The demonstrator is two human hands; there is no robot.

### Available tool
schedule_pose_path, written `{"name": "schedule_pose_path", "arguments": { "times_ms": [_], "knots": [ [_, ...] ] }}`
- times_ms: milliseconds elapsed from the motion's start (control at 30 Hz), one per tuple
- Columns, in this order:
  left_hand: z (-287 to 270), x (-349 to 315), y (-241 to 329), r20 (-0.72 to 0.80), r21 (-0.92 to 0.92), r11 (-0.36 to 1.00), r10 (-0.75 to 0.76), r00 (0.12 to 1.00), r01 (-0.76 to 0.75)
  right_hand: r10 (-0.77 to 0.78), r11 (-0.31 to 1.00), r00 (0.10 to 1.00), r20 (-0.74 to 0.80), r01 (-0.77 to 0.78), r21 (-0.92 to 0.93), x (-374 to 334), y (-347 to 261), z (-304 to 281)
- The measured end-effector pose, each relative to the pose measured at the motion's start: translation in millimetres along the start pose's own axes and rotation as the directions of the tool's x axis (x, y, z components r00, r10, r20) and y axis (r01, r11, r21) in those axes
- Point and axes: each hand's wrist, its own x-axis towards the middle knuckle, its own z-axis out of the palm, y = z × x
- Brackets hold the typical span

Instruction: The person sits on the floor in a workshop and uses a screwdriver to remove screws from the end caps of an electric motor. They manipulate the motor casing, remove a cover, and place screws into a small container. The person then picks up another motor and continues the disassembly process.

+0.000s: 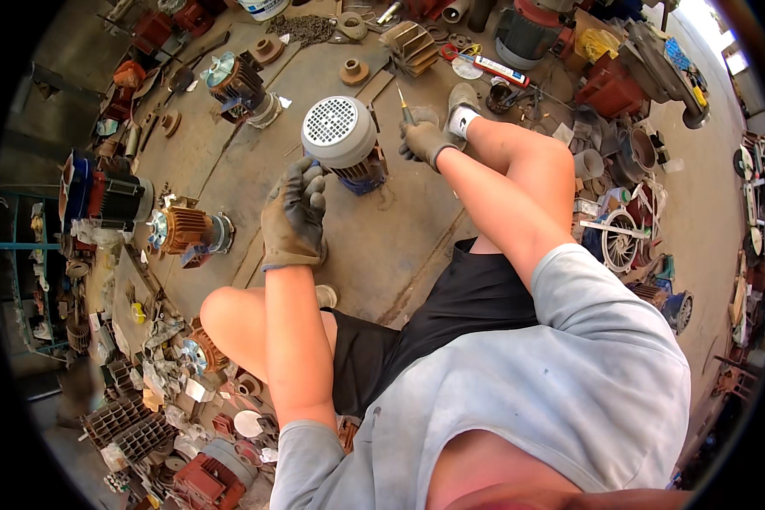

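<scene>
In front of me an electric motor [374, 163] stands on end on the floor, with a pale grey, perforated fan cover [338, 127] on top and blue at its base. My left hand [293, 212], in a worn grey-brown glove, is beside the cover's near left edge. Its fingers are bent in toward the thumb, and whatever may be between them is too small to make out. My right hand [425, 142], gloved too, is closed around a screwdriver [405, 108] to the motor's right. The screwdriver's shaft points away from me, clear of the motor.
Other motors [238, 89] [187, 228] lie at left. Beyond are a flanged hub [354, 71], a finned housing [410, 49] and a red-and-white tube [501, 70]. Parts and scrap crowd both sides. My shoe [463, 100] rests near my right hand.
</scene>
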Motion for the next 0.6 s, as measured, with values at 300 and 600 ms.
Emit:
{"name": "schedule_pose_path", "arguments": {
  "times_ms": [300,600],
  "knots": [
    [-1.9,-14.1,3.8,0.077,-0.1,0.992,-0.074,0.994,0.081,-0.508,0.823,0.858,0.07,0.46,0.333,-127.1,-72.1,-61.8],
    [54.5,-2.9,20.5,0.207,0.212,0.946,-0.289,0.935,0.245,-0.739,0.638,0.655,0.16,0.603,0.478,-232.7,-72.8,-54.4]
  ]
}}
